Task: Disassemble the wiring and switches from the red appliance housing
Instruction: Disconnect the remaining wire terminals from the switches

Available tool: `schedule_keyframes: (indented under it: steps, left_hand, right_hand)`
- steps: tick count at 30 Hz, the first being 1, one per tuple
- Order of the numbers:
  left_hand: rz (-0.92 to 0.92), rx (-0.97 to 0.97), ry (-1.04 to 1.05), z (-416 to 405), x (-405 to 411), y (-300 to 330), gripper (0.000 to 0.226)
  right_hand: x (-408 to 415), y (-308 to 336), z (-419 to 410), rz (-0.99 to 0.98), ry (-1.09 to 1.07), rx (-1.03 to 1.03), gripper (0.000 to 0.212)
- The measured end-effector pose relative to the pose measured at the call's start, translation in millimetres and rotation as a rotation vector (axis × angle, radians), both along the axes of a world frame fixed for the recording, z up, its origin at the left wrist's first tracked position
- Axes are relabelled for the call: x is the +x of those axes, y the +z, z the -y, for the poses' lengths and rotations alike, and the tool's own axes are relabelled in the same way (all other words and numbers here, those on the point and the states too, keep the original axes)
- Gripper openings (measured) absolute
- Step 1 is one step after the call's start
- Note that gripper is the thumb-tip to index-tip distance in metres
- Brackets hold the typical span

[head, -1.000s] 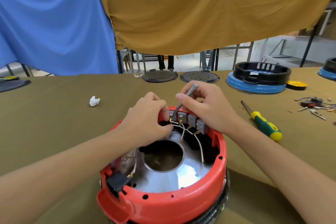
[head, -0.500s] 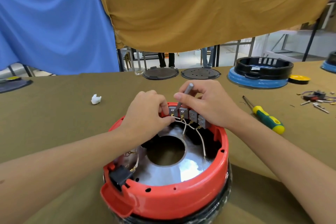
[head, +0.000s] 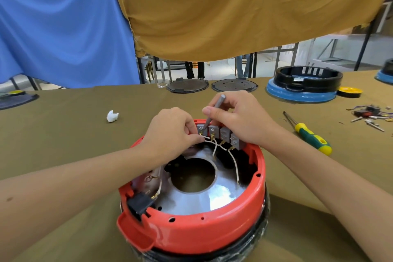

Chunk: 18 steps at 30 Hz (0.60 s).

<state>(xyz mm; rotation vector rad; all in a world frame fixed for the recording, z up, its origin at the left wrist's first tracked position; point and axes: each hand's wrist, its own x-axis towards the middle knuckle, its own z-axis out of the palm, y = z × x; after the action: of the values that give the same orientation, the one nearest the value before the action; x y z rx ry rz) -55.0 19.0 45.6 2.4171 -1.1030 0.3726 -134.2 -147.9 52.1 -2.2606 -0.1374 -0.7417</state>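
Prying a wire terminal off the switch row

The right hand (head: 240, 117) pinches a grey probe (head: 212, 112), tip at the leftmost grey switch (head: 202, 129); the left hand (head: 172, 134), just beside, pinches the white wire (head: 207, 138) below that tip. The red housing (head: 208, 232) sits on the desk (head: 63, 134). Best done by levering gently while pulling straight along the terminal.

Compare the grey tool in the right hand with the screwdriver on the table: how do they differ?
The grey tool is gripped by the right hand, tilted steeply, tip down at the switches; the screwdriver lies flat on the table, untouched. The tool is plain grey; the screwdriver has a green and yellow handle. Both are slim rods.
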Motion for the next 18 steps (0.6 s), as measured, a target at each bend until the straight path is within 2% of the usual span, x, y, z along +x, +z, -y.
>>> schedule_keyframes:
  steps: [8,15,18]
  left_hand:
    - [-0.041,-0.012,-0.043,1.0,4.0,-2.1,0.03]
    - [-0.069,-0.035,-0.048,0.2,5.4,-3.2,0.031]
    - [-0.067,-0.04,-0.052,0.8,5.7,-3.0,0.03]
  right_hand:
    - [5.4,-0.8,-1.0,-0.072,-0.027,0.148,0.024]
    - [-5.0,1.9,-6.2,0.022,-0.017,-0.137,0.019]
    - [-3.2,2.6,-5.9,0.008,-0.02,-0.149,0.018]
